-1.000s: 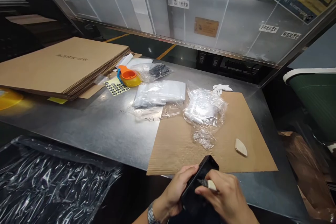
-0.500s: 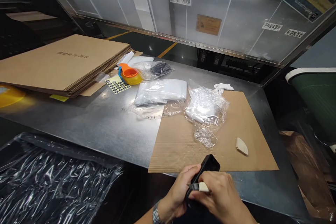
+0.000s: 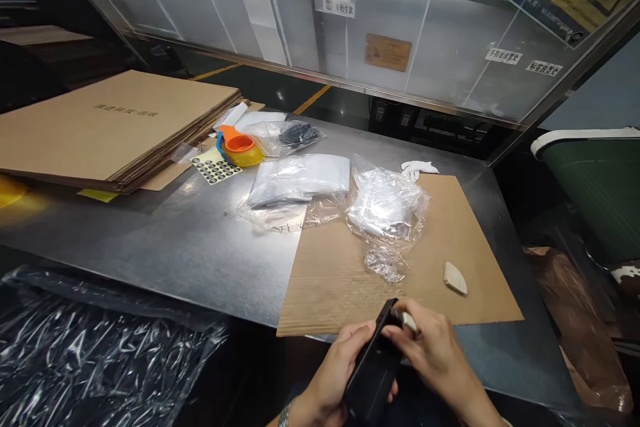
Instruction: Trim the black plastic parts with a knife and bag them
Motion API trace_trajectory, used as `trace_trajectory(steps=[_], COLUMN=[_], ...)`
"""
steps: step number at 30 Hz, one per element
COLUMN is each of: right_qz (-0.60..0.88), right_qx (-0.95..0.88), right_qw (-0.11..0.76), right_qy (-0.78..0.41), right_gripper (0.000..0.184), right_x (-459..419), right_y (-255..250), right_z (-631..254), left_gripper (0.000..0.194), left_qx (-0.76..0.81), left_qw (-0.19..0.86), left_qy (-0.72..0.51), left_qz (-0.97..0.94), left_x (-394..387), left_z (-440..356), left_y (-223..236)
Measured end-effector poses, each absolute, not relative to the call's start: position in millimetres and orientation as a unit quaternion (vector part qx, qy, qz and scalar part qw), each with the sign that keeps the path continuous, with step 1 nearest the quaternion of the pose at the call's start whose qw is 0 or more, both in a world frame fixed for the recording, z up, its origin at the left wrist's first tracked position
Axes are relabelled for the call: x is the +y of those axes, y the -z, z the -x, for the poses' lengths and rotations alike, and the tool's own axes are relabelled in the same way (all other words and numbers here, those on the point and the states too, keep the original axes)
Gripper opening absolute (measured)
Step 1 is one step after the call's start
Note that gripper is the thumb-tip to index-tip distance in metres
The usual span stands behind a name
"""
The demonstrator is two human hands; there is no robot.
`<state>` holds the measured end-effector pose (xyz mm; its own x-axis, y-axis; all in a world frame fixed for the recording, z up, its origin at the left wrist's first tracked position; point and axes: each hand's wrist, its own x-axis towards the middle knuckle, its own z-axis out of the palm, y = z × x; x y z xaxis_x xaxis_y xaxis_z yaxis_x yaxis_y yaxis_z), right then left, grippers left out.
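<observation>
My left hand (image 3: pixel 343 367) is wrapped round the side of a black, flat, rectangular object (image 3: pixel 373 380), which tilts over the table's front edge. Its exact kind does not show. Between the fingers of my right hand (image 3: pixel 433 347) sits a small cream-coloured piece (image 3: pixel 409 321), held against the far end of the black object. The fingers partly hide the piece. A similar cream wedge-shaped piece (image 3: pixel 455 278) lies on the cardboard sheet (image 3: pixel 340 280) beyond my hands. Crumpled clear plastic (image 3: pixel 385 261) rests on the sheet to its left.
Clear bags of white sheets (image 3: pixel 300 180) and wrapped white items (image 3: pixel 383 210) lie mid-table. A tape dispenser (image 3: pixel 240 147), a sticker sheet (image 3: pixel 216 167) and stacked cardboard (image 3: pixel 115 127) are farther left. White gloves (image 3: pixel 419 168) lie behind. Black plastic (image 3: pixel 100 353) fills the lower left.
My right hand has moved toward the far end of the black object with the cream piece. More of the black object's broad face now shows. The view has shifted slightly.
</observation>
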<state>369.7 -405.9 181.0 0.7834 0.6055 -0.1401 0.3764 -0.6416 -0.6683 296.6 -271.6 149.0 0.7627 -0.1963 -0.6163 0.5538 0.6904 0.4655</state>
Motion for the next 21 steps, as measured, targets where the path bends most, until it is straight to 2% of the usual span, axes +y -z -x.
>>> trace_trajectory(steps=[3, 7, 13, 18, 21], right_qz=[0.899, 0.871, 0.845, 0.841, 0.845], right_qx=[-0.239, -0.302, -0.329, -0.324, -0.296], right_qw=[0.331, 0.359, 0.385, 0.39, 0.406], right_qy=[-0.158, -0.145, -0.173, -0.189, -0.183], right_gripper=[0.034, 0.025, 0.034, 0.024, 0.029], right_x=[-413.5, -419.3, -419.9, -421.4, -421.0], right_y=[-181.4, -181.3, -184.9, -183.1, -178.6], right_z=[-380.5, -388.3, -391.3, -391.0, -392.5], left_gripper=[0.037, 0.038, 0.032, 0.034, 0.036], left_qx=[0.232, 0.22, 0.231, 0.24, 0.224], left_qw=[0.889, 0.885, 0.88, 0.883, 0.882], left_qy=[0.22, 0.241, 0.257, 0.235, 0.247], left_qz=[-0.328, -0.333, -0.326, -0.327, -0.332], left_x=[-270.5, -267.7, -266.6, -270.1, -269.5], left_z=[-295.8, -297.0, -295.2, -293.2, -294.3], left_y=[-152.2, -159.3, -165.2, -158.9, -156.7])
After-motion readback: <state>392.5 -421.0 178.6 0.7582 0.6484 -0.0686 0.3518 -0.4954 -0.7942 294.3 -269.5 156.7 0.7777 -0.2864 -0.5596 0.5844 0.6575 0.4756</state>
